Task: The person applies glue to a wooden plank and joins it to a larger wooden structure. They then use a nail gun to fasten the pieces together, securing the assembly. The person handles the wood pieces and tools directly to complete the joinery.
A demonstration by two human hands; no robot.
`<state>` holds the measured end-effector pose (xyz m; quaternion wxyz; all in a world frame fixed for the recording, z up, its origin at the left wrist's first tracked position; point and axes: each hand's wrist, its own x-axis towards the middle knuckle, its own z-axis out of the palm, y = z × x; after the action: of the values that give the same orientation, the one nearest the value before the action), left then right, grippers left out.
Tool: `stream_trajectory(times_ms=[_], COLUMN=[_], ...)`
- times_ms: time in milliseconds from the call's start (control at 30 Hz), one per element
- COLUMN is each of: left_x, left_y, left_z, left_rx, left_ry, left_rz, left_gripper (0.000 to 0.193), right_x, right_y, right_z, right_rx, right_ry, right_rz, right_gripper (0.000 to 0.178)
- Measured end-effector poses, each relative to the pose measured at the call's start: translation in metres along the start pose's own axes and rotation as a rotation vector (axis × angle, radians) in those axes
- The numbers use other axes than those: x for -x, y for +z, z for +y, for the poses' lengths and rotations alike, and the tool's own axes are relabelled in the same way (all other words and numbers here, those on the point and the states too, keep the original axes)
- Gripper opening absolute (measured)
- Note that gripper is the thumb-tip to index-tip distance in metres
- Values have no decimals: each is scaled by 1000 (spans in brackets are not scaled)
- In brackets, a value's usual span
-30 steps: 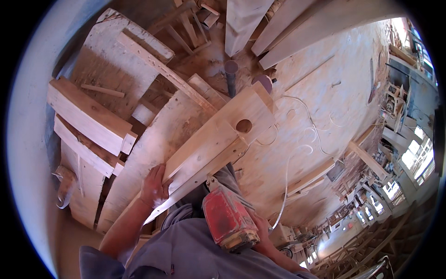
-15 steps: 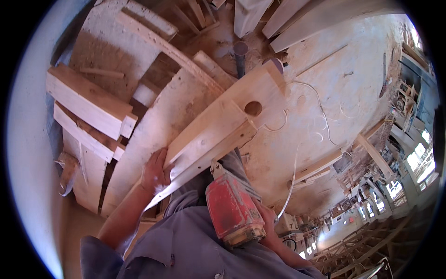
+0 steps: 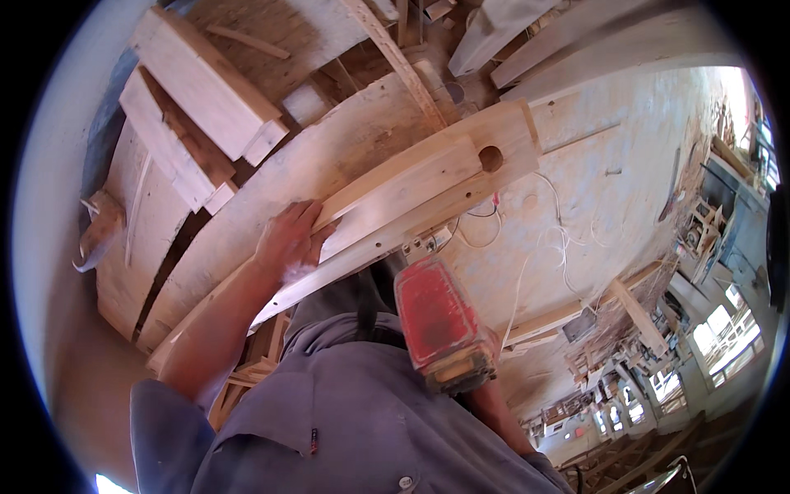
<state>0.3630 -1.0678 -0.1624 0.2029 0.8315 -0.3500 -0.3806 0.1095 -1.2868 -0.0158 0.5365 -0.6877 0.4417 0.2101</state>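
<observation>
A long pale wooden beam [image 3: 403, 191] lies slantwise across the workbench, with a large round hole at its far right end and small holes along its near side. My left hand [image 3: 290, 237] grips its lower left part, fingers together over the wood. My right hand is mostly hidden behind a red power tool [image 3: 436, 309]; the right forearm [image 3: 504, 416] runs up to it. The tool is scuffed, and its metal front end is beside the beam's near edge. Whether it touches the wood I cannot tell, nor its exact kind.
Two thick wooden blocks [image 3: 206, 95] lie at the upper left, and a narrow strip [image 3: 395, 62] crosses behind the beam. Large timbers [image 3: 502, 37] stand at the top. A thin white cord [image 3: 562, 226] trails across the floor at right, near more lumber [image 3: 642, 317].
The view has shifted, so the beam appears turned flatter. The red tool now appears farther right along the beam's near edge. My left hand stays on the wood.
</observation>
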Motion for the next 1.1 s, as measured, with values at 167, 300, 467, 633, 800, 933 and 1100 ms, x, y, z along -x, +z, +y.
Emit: stream_trajectory(times_ms=[167,300,467,633,800,933,1100], left_x=[-2,3,14,24,63,77,74], left_y=[-13,-19,-7,14,1,6,25], left_z=[12,20,11,10,36,43,45], left_rx=[-74,-86,-145,-99,85,87,-101], left_ry=[110,6,52,-35,-78,-82,-56], left_rz=[122,70,80,240,316,334,330], left_gripper=[45,39,36,46,92,104,104], right_x=[-3,1,7,2,-7,-20,-14], right_y=[10,9,0,0,-4,-12,-4], right_z=[5,8,19,38,39,47,11], right_rx=[181,391,641,536,472,452,402], right_ry=[-100,-168,-98,-117,-203,-197,-74], right_rz=[11,40,57,193,267,255,199], right_gripper=[49,48,46,51,49,43,34])
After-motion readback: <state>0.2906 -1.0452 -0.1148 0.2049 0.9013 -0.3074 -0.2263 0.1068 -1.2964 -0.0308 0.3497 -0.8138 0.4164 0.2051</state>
